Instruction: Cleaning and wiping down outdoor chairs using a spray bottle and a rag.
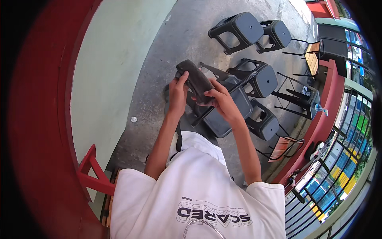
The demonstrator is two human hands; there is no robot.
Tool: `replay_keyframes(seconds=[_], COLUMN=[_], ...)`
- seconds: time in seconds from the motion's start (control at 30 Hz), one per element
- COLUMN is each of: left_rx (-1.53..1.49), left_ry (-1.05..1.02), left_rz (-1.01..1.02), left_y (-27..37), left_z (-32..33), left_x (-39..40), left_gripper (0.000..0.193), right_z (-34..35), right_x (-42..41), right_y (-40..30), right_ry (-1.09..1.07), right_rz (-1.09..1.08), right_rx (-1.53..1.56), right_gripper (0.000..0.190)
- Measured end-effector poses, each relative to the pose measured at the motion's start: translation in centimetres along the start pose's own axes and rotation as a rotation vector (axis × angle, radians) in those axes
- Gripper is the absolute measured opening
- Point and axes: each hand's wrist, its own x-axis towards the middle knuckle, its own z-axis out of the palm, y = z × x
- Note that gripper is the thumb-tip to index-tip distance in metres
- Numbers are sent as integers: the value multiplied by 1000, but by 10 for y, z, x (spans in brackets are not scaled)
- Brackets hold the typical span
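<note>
Both hands grip a dark grey, oblong, soft-looking item, held tilted in front of my body. Whether it is a pouch or a folded cloth, I cannot tell. My left hand holds its left side, thumb on top near the far end. On its near right end, my right hand has the thumb above and other fingers wrapped around or below. Beneath and beyond my right hand is a dark piece of furniture with a flat panel and black legs, partly hidden by my hands and forearm.
Several black plastic stools stand on the concrete floor ahead and right. Wood-slat chairs and a black metal stool line a red ledge bearing a spray bottle. A pale wall rises left, near crumpled white paper.
</note>
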Motion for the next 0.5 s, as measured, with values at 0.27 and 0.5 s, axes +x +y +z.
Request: replay_keyframes(seconds=[0.27,0.5], left_rx=[554,910], left_ry=[-8,-604], left_rz=[196,208], left_y=[-28,-74], left_z=[-23,21], left_x=[54,-12], left_gripper=[26,57], right_z=[-129,-144], right_x=[45,74], right_y=[-59,-41], right_ry=[1012,1089], right_rz=[-575,-146], right_rx=[-1217,-1228], right_gripper=[35,37])
